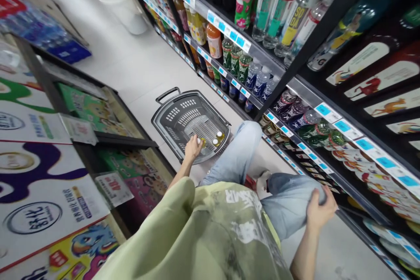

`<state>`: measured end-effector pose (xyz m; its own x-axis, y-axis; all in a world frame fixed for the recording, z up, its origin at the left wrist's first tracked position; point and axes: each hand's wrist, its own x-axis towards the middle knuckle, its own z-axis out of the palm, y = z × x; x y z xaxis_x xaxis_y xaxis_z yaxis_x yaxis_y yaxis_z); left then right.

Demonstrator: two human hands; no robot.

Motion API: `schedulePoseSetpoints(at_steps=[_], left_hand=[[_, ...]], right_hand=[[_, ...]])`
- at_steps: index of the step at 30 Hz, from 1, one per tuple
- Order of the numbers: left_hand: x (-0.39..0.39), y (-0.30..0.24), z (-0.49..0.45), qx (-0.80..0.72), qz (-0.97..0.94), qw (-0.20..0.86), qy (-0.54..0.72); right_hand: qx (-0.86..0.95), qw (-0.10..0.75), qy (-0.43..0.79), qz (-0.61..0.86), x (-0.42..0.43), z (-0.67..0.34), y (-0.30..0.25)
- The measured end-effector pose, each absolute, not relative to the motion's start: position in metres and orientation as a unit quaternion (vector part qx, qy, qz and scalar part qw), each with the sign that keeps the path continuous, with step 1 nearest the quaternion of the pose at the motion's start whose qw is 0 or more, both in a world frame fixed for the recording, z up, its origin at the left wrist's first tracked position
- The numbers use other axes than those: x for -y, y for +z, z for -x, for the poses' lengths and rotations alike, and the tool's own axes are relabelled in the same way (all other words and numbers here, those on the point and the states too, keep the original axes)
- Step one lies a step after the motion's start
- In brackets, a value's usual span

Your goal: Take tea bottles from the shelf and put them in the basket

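Note:
My left hand (193,148) reaches down into a black shopping basket (160,124) on the floor. Its fingers are closed around the top of a small yellow bottle (203,143) with a white cap, low inside the basket. Beside it, two more white-capped bottles (218,135) with yellowish bodies stand close together near the basket's right side. My right hand (320,210) lies over my right knee (295,203), fingers apart and holding nothing; some fingertips are hidden behind the knee.
Drink shelves (226,30) with price tags run along the right. On the left, a display rack (131,140) holds boxed goods and cartons (36,179). Farther up the aisle are a white bucket (121,4) and packs of bottled water (42,30). My legs are folded close to the basket.

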<state>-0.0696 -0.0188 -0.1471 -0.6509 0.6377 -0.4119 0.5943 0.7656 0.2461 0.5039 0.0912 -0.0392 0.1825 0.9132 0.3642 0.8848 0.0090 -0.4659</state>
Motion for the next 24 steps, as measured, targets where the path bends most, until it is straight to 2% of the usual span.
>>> schedulePoseSetpoints(at_steps=[10, 17, 24], left_hand=[[0.030, -0.224, 0.048, -0.886, -0.265, 0.378, -0.049], [-0.006, -0.257, 0.039, -0.876, -0.265, 0.402, -0.033], [-0.022, -0.274, 0.031, -0.877, -0.246, 0.412, -0.027]], right_hand=[[0.644, 0.261, 0.026, 0.719, -0.087, -0.507, -0.035], [0.642, 0.221, 0.043, 0.733, -0.089, -0.503, -0.030], [0.629, 0.217, 0.066, 0.744, -0.090, -0.500, -0.028]])
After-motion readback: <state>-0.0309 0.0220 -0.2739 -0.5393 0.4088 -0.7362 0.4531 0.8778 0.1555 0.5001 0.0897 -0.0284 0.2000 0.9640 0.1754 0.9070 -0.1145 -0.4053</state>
